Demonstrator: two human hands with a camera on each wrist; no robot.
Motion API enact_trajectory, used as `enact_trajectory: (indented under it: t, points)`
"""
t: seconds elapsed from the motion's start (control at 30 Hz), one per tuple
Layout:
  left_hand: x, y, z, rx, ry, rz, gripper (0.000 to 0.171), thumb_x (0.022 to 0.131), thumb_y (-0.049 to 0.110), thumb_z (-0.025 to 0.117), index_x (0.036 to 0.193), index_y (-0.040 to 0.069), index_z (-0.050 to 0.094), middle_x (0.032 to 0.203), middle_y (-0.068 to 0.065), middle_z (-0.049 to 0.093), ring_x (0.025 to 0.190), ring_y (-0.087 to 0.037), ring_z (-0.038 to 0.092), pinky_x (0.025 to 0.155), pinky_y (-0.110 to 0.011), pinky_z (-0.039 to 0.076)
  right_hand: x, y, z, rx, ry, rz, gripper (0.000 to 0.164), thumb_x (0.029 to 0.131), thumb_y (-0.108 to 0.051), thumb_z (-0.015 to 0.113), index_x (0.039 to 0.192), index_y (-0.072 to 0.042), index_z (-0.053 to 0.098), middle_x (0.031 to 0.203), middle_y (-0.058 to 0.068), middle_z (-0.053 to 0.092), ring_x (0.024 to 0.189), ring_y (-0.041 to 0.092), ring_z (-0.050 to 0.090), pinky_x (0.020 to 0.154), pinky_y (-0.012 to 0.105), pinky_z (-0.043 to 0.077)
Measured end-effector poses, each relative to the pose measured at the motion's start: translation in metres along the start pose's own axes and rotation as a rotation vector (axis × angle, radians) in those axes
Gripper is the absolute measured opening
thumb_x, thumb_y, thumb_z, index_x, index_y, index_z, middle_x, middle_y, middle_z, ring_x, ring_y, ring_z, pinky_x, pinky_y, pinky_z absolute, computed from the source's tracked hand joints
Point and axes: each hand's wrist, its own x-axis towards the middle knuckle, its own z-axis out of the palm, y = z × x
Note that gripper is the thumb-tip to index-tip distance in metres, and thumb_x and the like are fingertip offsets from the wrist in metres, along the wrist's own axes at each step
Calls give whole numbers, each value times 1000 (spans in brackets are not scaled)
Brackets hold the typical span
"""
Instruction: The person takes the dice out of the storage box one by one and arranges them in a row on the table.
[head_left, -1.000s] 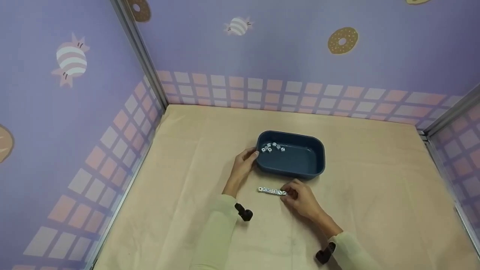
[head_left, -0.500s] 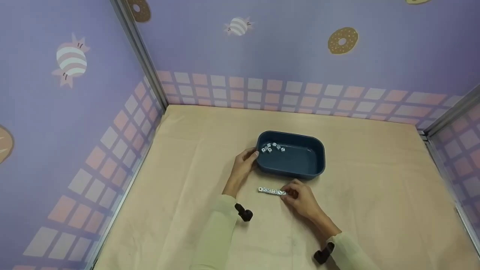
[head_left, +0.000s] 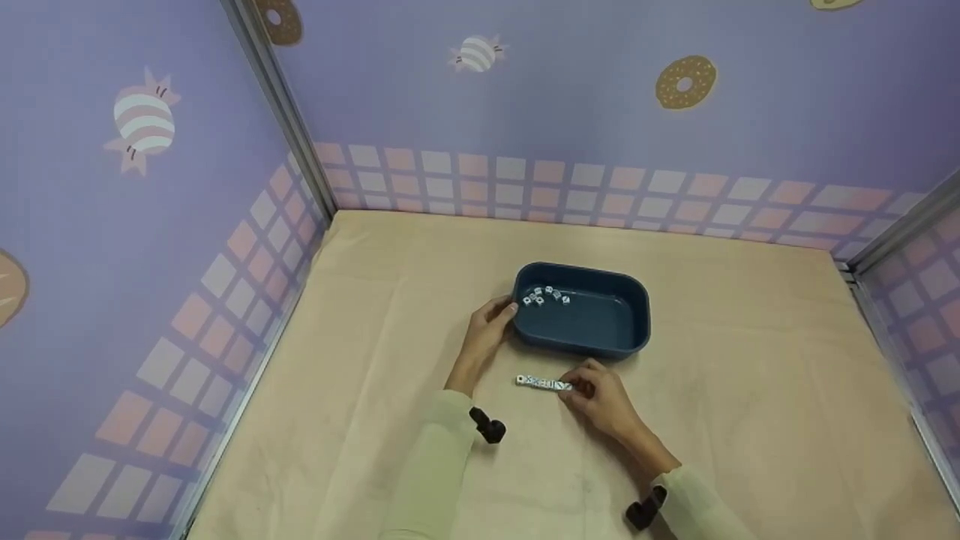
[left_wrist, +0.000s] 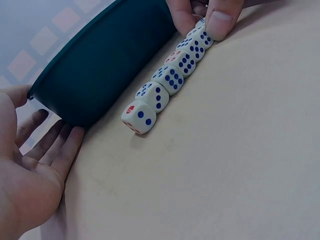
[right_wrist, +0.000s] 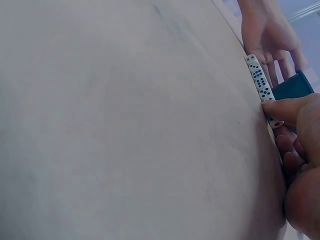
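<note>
A row of white dice (head_left: 541,383) with blue and red pips lies on the cloth, face against face. My right hand (head_left: 602,399) pinches the row's right end between thumb and fingers, hiding part of the last dice. Its thumb (right_wrist: 287,107) lies along the near side. Just beyond the row stands a dark blue rectangular tub (head_left: 592,324). My left hand (head_left: 486,330) rests against the tub's left end, thumb at the rim and relaxed fingers along the outer wall. In the left wrist view the nearest die (left_wrist: 139,117) stands apart from the left hand.
Several loose dice (head_left: 539,299) lie in the left part of the tub. A beige cloth (head_left: 750,360) covers the table. Purple patterned panels (head_left: 585,112) enclose the back and sides, with metal posts (head_left: 289,112) at the corners.
My right hand and wrist have shifted very slightly left at the row's end. My left hand, the tub and the loose dice have stayed in place.
</note>
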Motion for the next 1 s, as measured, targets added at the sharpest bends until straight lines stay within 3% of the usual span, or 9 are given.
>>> enact_trajectory:
  t: [0.23,0.4,0.57,0.8,1.0]
  points:
    - [2,2,0,9,5,-1,47,108,25,64,146,-2,59,148,-21,60,136,-34,59,109,-44,53,3,-1,-8,-9,-35,-24,20,87,-10,89,105,-10,79,95,2,66,80,16,59,68,25,49]
    - [0,2,0,21,8,-23,47,108,27,64,148,1,59,147,-19,61,134,-32,61,107,-43,55,7,-10,-27,-24,-111,-57,22,89,-11,87,108,-6,77,100,5,70,85,22,64,70,27,53]
    - [-1,2,0,42,18,-28,47,108,28,64,148,3,59,146,-17,62,133,-32,62,106,-42,56,15,-28,-50,-37,-151,-95,21,92,-10,85,111,-4,78,99,2,72,86,18,67,72,30,57]
    - [-1,1,0,48,8,-23,47,109,29,63,147,2,59,146,-17,61,134,-32,61,107,-43,55,42,-43,-74,-30,-9,-168,14,94,-12,83,107,-8,79,97,-4,73,82,15,68,71,29,59]
    - [-2,-1,-1,39,15,-29,46,109,28,63,147,2,60,146,-17,61,134,-32,61,107,-43,55,73,-31,-72,-54,136,-111,15,94,-7,82,108,-6,77,99,3,73,87,18,67,75,26,56]
